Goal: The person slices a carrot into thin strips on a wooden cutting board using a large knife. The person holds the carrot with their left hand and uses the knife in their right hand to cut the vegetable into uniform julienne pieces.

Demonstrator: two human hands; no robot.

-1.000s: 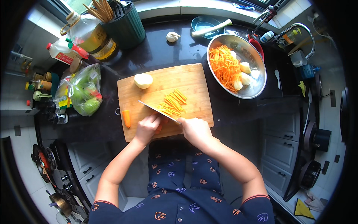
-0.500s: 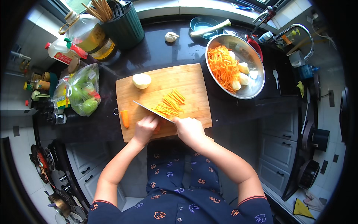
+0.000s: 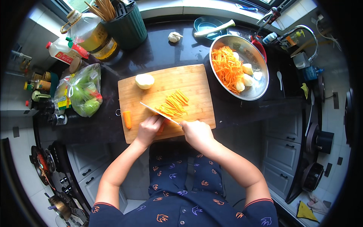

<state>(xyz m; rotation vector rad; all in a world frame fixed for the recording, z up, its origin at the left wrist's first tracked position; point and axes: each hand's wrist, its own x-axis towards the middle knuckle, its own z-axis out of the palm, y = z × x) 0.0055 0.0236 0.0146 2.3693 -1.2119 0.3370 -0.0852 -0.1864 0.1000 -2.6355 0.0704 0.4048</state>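
Two hands on wooden cutting board (image 3: 166, 81): right hand (image 3: 196, 133) closed around knife (image 3: 160, 113), left hand (image 3: 149, 128) curled, pressing carrot piece (image 3: 162, 128) beside carrot strips (image 3: 174, 104).

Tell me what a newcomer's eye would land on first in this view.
Probably the orange: a fan of carrot strips mid-way along the wooden cutting board, with the knife slanting beside them, gripped by the right hand while the left hand pins a carrot piece. Next, the steel bowl to the right, heaped with shredded carrot.
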